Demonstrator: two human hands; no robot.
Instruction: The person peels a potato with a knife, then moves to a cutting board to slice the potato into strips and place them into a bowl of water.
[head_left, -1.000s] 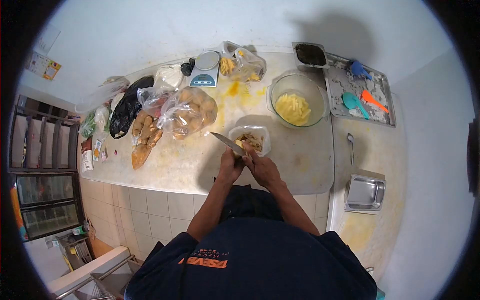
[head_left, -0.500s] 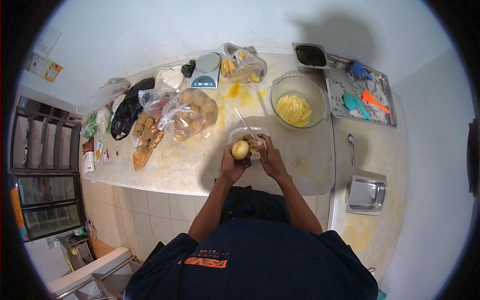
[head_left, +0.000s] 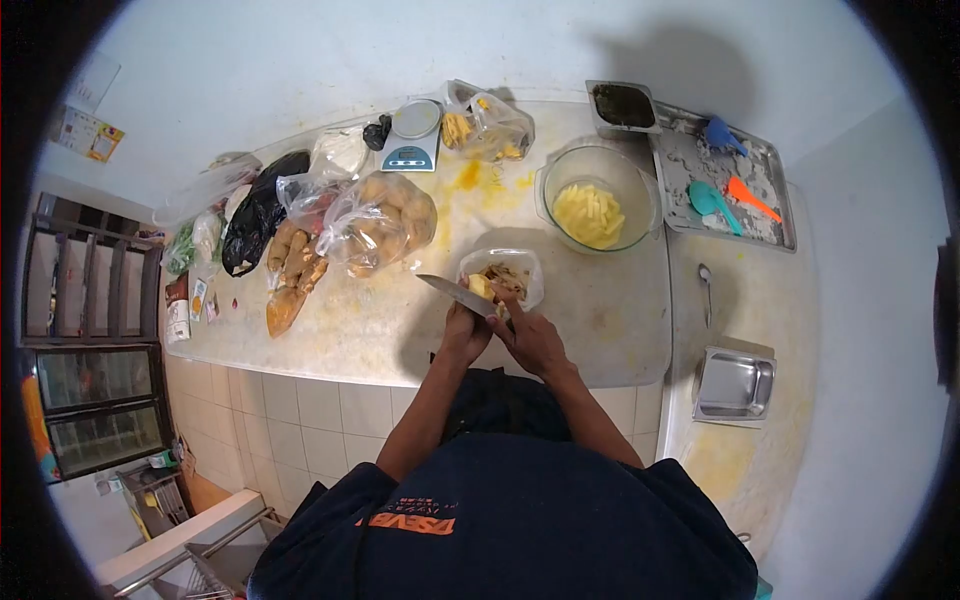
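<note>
My left hand [head_left: 464, 332] is closed around a pale peeled potato [head_left: 481, 287], which shows only in part above the blade. In my right hand [head_left: 532, 340] is a knife [head_left: 452, 291], its broad blade pointing left and lying across the potato's near side. The blade hides part of my left fingers. Just beyond both hands sits a clear plastic tub [head_left: 535, 268] with brown peelings [head_left: 515, 274] in it. Farther off to the right, a glass bowl [head_left: 552, 172] holds cut potato sticks [head_left: 589, 216].
A bag of potatoes [head_left: 385, 225], more bags and a kitchen scale [head_left: 411, 145] line the left and back. At the right are a metal tray [head_left: 785, 215] with coloured scoops, a dark-filled pan [head_left: 622, 106], a spoon [head_left: 706, 290] and a steel pan [head_left: 735, 385].
The knife has swung from upright beyond the potato to lie leftward across it. My right hand has moved down and closer to my left, uncovering more of the tub.
</note>
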